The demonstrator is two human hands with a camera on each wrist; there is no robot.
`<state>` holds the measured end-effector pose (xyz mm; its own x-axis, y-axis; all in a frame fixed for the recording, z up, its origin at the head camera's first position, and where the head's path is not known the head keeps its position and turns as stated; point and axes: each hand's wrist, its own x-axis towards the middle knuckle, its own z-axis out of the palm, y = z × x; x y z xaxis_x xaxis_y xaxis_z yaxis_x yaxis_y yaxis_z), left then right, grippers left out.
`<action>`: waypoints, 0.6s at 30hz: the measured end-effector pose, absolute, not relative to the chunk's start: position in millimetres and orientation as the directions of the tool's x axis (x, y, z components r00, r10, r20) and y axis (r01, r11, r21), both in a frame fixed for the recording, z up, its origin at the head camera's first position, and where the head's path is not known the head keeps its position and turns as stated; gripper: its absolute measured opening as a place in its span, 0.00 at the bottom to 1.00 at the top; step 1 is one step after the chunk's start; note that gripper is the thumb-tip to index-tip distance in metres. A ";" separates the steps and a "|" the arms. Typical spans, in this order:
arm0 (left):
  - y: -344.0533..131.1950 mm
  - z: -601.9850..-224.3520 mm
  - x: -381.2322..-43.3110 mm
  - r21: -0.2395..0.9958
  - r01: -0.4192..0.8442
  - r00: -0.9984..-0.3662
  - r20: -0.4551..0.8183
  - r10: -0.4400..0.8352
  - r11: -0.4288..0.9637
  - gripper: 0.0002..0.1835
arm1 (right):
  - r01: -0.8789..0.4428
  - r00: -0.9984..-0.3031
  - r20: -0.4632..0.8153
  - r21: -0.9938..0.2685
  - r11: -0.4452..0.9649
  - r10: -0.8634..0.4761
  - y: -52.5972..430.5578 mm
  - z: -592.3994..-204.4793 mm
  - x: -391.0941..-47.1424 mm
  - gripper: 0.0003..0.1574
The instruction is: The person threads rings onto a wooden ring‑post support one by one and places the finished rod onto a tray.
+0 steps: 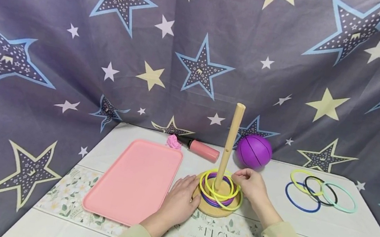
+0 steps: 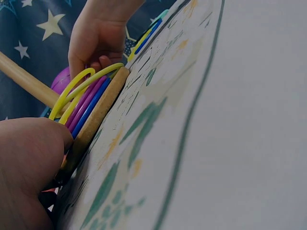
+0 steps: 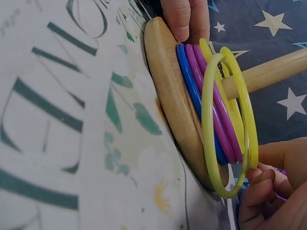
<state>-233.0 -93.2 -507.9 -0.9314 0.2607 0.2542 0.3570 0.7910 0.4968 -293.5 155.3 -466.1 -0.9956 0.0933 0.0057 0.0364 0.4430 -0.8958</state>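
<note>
A wooden peg [image 1: 230, 148] stands on a round wooden base [image 1: 211, 210]. Stacked around it are a blue ring [image 3: 190, 79], purple rings [image 3: 225, 132] and several yellow rings [image 3: 253, 115]; one yellow-green ring [image 3: 207, 120] leans over the stack's edge. My right hand [image 1: 250, 185] pinches a yellow ring at the stack's right side, with thumb and index finger close together. On the left, my left hand [image 1: 180, 200] rests against the base with fingers fairly straight. The left wrist view hides most of its fingers.
Left of the base lies a pink tray [image 1: 134, 179]. Behind are a pink crumpled item [image 1: 173, 142], a pink-and-black pump [image 1: 203, 151] and a purple ball [image 1: 254, 152]. Loose at right lie a blue ring [image 1: 301, 209], a black ring [image 1: 336, 200], a mint ring [image 1: 355, 202] and a yellow ring [image 1: 292, 174].
</note>
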 end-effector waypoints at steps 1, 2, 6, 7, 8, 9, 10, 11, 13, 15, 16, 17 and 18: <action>-93.2 -507.8 -232.9 0.497 0.357 -0.931 0.254 0.261 0.791 0.31 | 0.035 -0.996 0.008 -0.894 0.446 0.094 155.8 -466.3 -293.9 0.10; -93.1 -507.5 -232.8 0.499 0.357 -0.931 0.254 0.261 0.790 0.31 | 0.036 -0.995 0.008 -0.892 0.450 0.096 156.3 -466.1 -294.1 0.10; -93.2 -507.2 -232.6 0.501 0.355 -0.932 0.254 0.258 0.789 0.31 | 0.038 -0.995 0.007 -0.891 0.453 0.098 159.6 -464.8 -294.9 0.12; -93.2 -507.2 -232.6 0.500 0.355 -0.932 0.255 0.258 0.790 0.31 | 0.040 -0.995 0.007 -0.889 0.456 0.101 160.8 -464.5 -294.9 0.12; -93.3 -507.4 -232.7 0.499 0.356 -0.932 0.256 0.258 0.790 0.31 | 0.040 -0.995 0.008 -0.889 0.457 0.102 162.1 -463.9 -294.5 0.13; -93.4 -507.6 -232.9 0.497 0.355 -0.932 0.256 0.257 0.792 0.31 | 0.038 -0.995 0.011 -0.889 0.456 0.103 163.6 -463.5 -294.0 0.14; -93.4 -507.8 -233.1 0.495 0.355 -0.932 0.256 0.257 0.793 0.31 | 0.038 -0.994 0.012 -0.891 0.452 0.106 165.3 -463.2 -293.3 0.14; -93.5 -508.1 -233.3 0.494 0.355 -0.932 0.256 0.258 0.794 0.31 | 0.037 -0.994 0.015 -0.892 0.451 0.109 167.3 -463.0 -292.5 0.15; -93.6 -508.6 -233.6 0.492 0.356 -0.931 0.257 0.258 0.795 0.31 | 0.036 -0.993 0.019 -0.895 0.445 0.119 171.4 -462.9 -290.8 0.15; -93.8 -509.0 -233.8 0.492 0.355 -0.932 0.256 0.258 0.795 0.31 | 0.026 -0.992 0.032 -0.897 0.442 0.122 176.3 -462.7 -288.9 0.16; -93.9 -509.2 -233.8 0.492 0.357 -0.931 0.257 0.259 0.794 0.31 | 0.024 -0.991 0.035 -0.898 0.439 0.126 178.8 -462.7 -287.9 0.16; -94.0 -509.4 -233.8 0.492 0.357 -0.931 0.258 0.259 0.794 0.31 | 0.021 -0.991 0.041 -0.898 0.440 0.131 181.3 -462.4 -286.9 0.16; -94.0 -509.5 -233.7 0.493 0.358 -0.931 0.259 0.259 0.793 0.31 | 0.020 -0.990 0.044 -0.899 0.437 0.136 183.7 -462.3 -285.9 0.17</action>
<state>-233.7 -94.0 -509.5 -0.9306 0.2591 0.2587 0.3578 0.7932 0.4927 -285.9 183.7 -462.3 -0.9897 0.1363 0.0440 0.0202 0.4373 -0.8991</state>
